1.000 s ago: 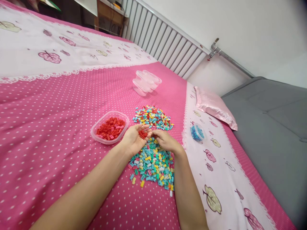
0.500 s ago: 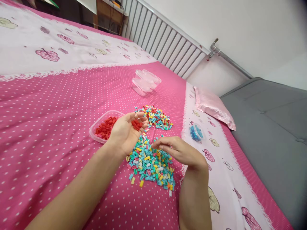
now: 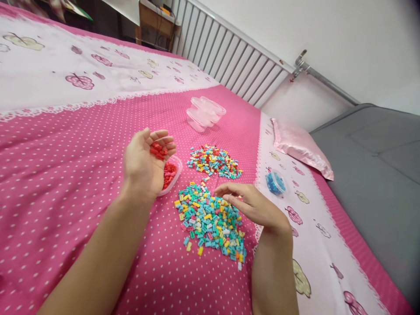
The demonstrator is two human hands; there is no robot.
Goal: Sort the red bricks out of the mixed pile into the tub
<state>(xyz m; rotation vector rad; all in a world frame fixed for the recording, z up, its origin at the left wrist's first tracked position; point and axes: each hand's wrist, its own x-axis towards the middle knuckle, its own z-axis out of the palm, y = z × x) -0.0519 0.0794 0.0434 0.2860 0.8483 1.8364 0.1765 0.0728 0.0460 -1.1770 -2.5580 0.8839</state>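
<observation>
Cupped palm up, my left hand (image 3: 144,164) carries a small heap of red toy bricks (image 3: 159,151) over a clear plastic container (image 3: 179,173). More red bricks (image 3: 169,173) lie inside that container, which the hand partly hides. My right hand (image 3: 247,203) hovers over the near pile of mixed toy bricks (image 3: 210,223), fingers loosely bent, thumb apart and nothing visible in them. Behind it lies a second pile of mixed bricks (image 3: 215,162), with red, yellow, blue and white ones.
Stacked clear containers (image 3: 205,113) stand farther back on the pink dotted bedsheet (image 3: 131,118). To the right sits a container of blue bricks (image 3: 275,183), near a pink pillow (image 3: 300,146). A metal bed rail (image 3: 229,48) and a grey headboard (image 3: 374,175) border the bed.
My left hand has moved left with the red bricks, from beside the piles to over the red container. My right hand stays above the near pile. The view has shifted slightly.
</observation>
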